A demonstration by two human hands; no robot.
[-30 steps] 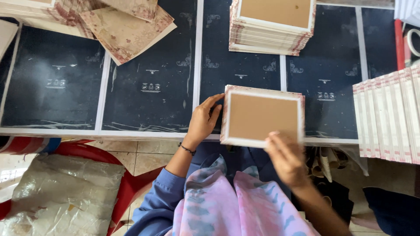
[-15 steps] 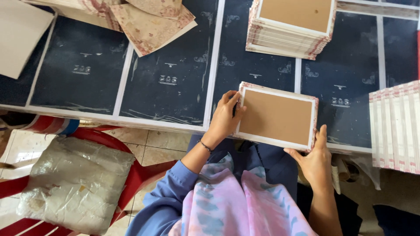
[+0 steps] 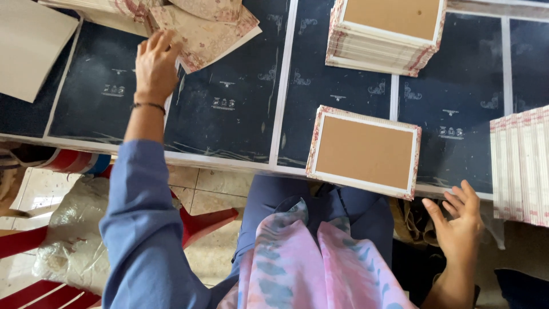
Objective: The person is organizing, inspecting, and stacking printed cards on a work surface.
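Far left, a plain cream sheet of card runs off the picture's edge, so only part of it shows. Next over, the left hand stretches out on a straight blue-sleeved arm to the far edge of the dark blue printed table, fingers spread flat on a loose pile of floral patterned paper sheets. It's resting on the top sheet, not pinching anything, and the pile is cropped at the top. Toward the middle, the brown board with a floral-paper border lies flat at the near edge, its near corner hanging slightly over, nobody touching it. Behind it a stack of matching covered boards sits at the far edge, top cut off. The right hand hovers below the near edge, fingers loosely open, empty. Far right, a row of pink-edged white boards is half out of view.
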